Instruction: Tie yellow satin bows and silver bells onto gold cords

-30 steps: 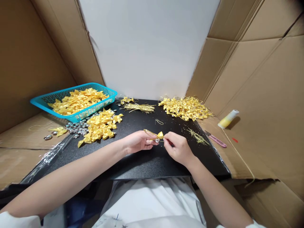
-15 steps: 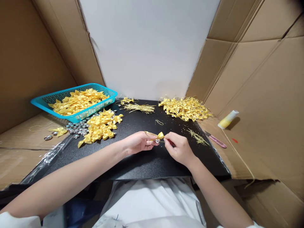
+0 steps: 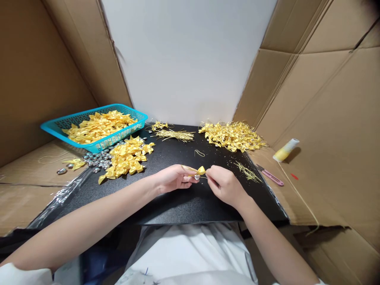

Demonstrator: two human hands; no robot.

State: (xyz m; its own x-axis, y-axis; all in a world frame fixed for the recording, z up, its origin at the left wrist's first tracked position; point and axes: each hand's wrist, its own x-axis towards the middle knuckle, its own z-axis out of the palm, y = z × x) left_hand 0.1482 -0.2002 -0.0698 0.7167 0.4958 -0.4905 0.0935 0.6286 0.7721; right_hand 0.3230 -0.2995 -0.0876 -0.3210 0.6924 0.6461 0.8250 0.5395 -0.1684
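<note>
Above the black tabletop (image 3: 184, 206), my left hand (image 3: 175, 177) pinches a small yellow ribbon bow (image 3: 201, 170) between thumb and fingers. A shiny silver bell-like bead (image 3: 197, 177) hangs right under the bow, against my left fingertips. Thin gold cord runs along my left thumb. My right hand (image 3: 224, 184) is closed close to the bow's right side, its fingertips pinched on the thin gold cord that comes from the bow. The exact grip of the right fingertips is partly hidden by the curled fingers.
A turquoise basket (image 3: 97, 147) of yellow bows stands back left, before loose bows (image 3: 127, 156) and silver beads (image 3: 97, 158). Gold cords (image 3: 176, 135) lie at the back, near a pile of corded bows (image 3: 233, 135). Right are cord scraps (image 3: 248, 172), a pink cutter (image 3: 273, 178) and a thread spool (image 3: 286, 149).
Very little differs. My right hand has shifted slightly to the right, and my left hand keeps its hold on the bow.
</note>
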